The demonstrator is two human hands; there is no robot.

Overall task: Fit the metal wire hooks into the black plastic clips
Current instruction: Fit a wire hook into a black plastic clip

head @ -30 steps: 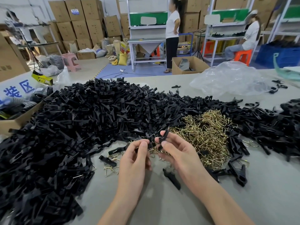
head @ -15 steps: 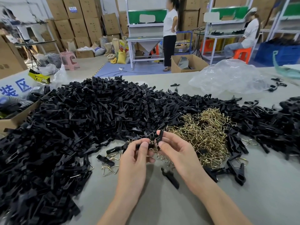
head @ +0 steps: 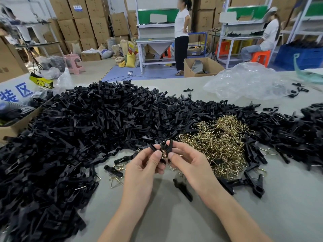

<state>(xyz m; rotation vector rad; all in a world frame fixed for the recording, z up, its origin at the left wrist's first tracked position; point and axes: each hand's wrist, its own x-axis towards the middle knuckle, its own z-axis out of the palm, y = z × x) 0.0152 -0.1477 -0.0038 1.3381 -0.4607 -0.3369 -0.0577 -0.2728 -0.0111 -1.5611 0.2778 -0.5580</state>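
Left hand (head: 141, 170) and right hand (head: 188, 165) raised together, fingertips pinching 1 black plastic clip (head: 163, 147), wrists above table (head: 279, 206)

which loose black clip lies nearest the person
The lone black clip on the bare table just under the right hand; other loose clips lie farther out.

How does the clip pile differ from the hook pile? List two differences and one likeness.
The clip pile is black plastic; the hook pile is shiny gold-coloured wire. The clip pile sprawls across the table; the hook pile is a far smaller heap. Both lie loose on the table.
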